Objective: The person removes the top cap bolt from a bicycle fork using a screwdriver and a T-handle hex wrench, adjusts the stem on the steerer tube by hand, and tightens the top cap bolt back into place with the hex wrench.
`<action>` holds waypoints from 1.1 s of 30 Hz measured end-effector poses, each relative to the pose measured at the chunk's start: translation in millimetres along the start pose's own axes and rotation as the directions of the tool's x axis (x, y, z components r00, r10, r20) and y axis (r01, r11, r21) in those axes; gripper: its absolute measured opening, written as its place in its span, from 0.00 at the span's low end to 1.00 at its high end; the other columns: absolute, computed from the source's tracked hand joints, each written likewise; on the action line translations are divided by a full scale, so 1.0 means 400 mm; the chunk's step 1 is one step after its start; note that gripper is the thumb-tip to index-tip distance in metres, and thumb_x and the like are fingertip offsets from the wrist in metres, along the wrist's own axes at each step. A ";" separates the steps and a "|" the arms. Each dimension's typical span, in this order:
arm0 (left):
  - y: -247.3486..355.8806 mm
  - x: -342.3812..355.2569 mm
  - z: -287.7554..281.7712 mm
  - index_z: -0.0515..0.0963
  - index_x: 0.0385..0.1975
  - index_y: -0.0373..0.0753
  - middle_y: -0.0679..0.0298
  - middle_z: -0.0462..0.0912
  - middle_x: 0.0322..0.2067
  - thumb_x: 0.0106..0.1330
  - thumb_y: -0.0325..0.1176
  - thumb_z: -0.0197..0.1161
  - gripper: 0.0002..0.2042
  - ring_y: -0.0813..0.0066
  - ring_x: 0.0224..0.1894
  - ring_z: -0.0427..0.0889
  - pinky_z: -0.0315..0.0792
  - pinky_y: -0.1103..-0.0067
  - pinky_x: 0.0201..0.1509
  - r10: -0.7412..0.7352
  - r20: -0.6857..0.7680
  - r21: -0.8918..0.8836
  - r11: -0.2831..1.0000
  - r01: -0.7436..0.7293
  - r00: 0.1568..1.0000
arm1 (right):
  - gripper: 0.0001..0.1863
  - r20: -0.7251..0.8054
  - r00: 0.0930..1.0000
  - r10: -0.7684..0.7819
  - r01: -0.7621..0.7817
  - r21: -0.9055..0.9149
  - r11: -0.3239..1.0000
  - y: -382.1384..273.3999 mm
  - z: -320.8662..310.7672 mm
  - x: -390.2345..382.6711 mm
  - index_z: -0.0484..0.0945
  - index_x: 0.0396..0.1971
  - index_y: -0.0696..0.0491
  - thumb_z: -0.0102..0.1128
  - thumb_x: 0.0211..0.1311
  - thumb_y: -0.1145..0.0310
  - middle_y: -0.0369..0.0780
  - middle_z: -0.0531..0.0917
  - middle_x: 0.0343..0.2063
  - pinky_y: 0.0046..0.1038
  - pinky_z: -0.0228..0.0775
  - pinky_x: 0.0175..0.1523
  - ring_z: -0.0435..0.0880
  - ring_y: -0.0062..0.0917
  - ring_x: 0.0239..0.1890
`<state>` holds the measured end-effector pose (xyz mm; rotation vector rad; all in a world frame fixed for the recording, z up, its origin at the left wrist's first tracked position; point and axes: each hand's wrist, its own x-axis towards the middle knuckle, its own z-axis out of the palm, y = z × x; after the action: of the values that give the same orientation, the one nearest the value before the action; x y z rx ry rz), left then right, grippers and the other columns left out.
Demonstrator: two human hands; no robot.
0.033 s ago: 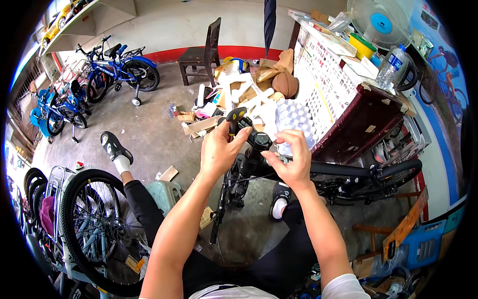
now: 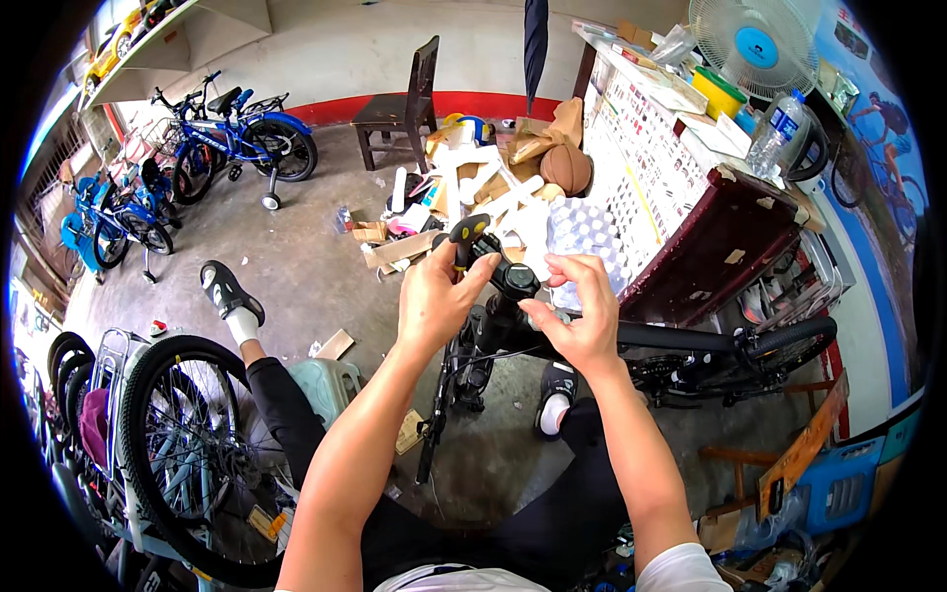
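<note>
Held in my left hand is a tool with a black handle marked with yellow ovals; the fingers close around its lower part, and its working end is hidden. Just right of it is the black stem of a bicycle, with a round cap on top. My right hand is on the stem's other side, thumb and forefinger apart and curved toward it, with nothing plainly between them. Whether the thumb touches the stem I cannot tell. Below my hands hangs the handlebar, turned lengthwise, with cables. The black frame stretches right.
Cardboard and packaging scraps and a basketball lie ahead, beside a dark red cabinet. A loose-looking wheel stands at left near a pale green stool. Small blue bicycles and a chair are farther back.
</note>
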<state>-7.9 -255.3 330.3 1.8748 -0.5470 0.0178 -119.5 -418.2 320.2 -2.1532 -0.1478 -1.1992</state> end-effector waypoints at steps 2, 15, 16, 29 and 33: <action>0.004 -0.001 -0.012 0.80 0.34 0.34 0.64 0.72 0.15 0.64 0.50 0.69 0.20 0.76 0.19 0.67 0.62 0.72 0.24 -0.024 0.017 0.090 0.996 0.022 1.000 | 0.23 0.079 0.997 0.000 0.002 -0.026 1.000 -0.008 -0.012 0.021 0.83 0.46 0.52 0.80 0.48 0.66 0.38 0.80 0.41 0.30 0.75 0.43 0.81 0.29 0.36; 0.004 0.005 -0.012 0.83 0.42 0.38 0.62 0.78 0.16 0.65 0.49 0.69 0.19 0.73 0.17 0.74 0.67 0.72 0.25 -0.084 0.072 0.180 0.981 0.070 0.994 | 0.16 0.284 0.932 -0.224 0.267 -0.120 0.956 0.028 -0.029 0.083 0.87 0.37 0.50 0.79 0.46 0.64 0.33 0.80 0.34 0.35 0.70 0.47 0.80 0.30 0.37; 0.000 0.007 -0.009 0.83 0.42 0.38 0.62 0.78 0.16 0.65 0.49 0.69 0.19 0.73 0.17 0.74 0.67 0.72 0.25 -0.083 0.075 0.180 0.981 0.069 0.994 | 0.18 0.301 0.926 -0.229 0.278 -0.131 0.952 0.025 -0.035 0.082 0.87 0.38 0.50 0.79 0.46 0.63 0.33 0.79 0.34 0.35 0.70 0.49 0.79 0.30 0.38; -0.011 -0.003 -0.002 0.83 0.49 0.39 0.62 0.76 0.15 0.65 0.45 0.69 0.19 0.77 0.16 0.70 0.65 0.74 0.23 -0.034 0.022 0.077 0.997 0.033 0.999 | 0.22 0.299 0.940 -0.165 0.201 -0.092 0.975 0.028 -0.026 0.058 0.85 0.45 0.47 0.79 0.47 0.60 0.34 0.77 0.37 0.35 0.68 0.54 0.78 0.30 0.40; -0.001 -0.008 -0.006 0.83 0.46 0.38 0.61 0.76 0.15 0.65 0.45 0.69 0.18 0.74 0.16 0.69 0.65 0.73 0.23 -0.035 0.019 0.176 0.984 0.031 0.999 | 0.24 0.320 0.925 -0.207 0.252 -0.105 0.962 0.039 -0.035 0.059 0.85 0.47 0.47 0.78 0.48 0.60 0.33 0.78 0.38 0.35 0.68 0.54 0.79 0.31 0.39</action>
<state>-10.1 -251.7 330.1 2.0577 -0.5441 0.0246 -109.9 -443.5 336.4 -2.4969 -0.4741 -1.0162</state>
